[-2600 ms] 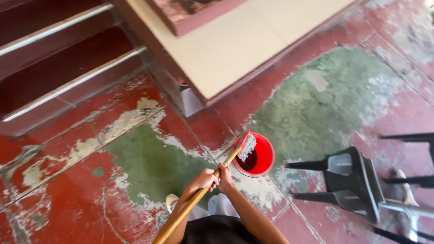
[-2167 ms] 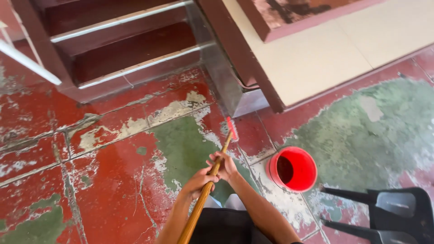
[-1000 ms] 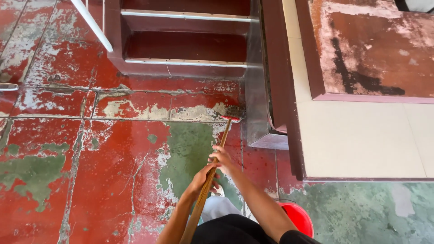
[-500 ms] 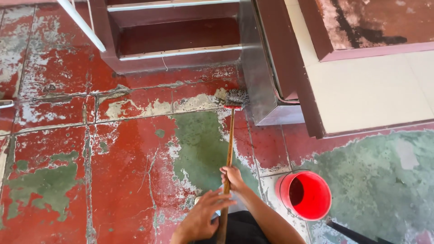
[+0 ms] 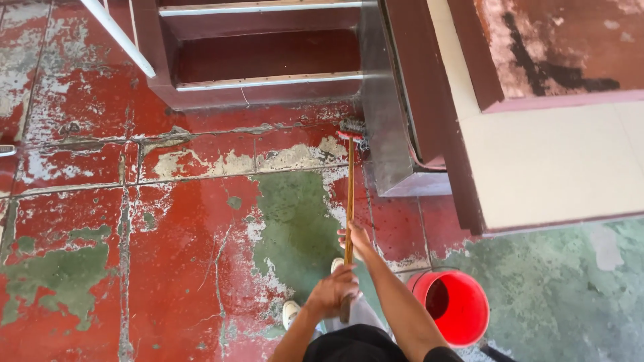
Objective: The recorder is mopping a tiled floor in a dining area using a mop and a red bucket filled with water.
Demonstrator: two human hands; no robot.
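We hold the brush (image 5: pixel 349 194) in both hands (image 5: pixel 333 293), bristles at 12 o'clock by the step (image 5: pixel 268 87); floor (image 5: pixel 168 255) looks wet, scrubbing mid-way, bucket (image 5: pixel 456 305) at 4.

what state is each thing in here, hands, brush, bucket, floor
left hand: closed round the handle's lower end
right hand: grip on the handle higher up
long-handled brush: head down on the floor by the step's corner
red bucket: upright, open, dark inside
floor paint: red, worn and peeling, green patches showing
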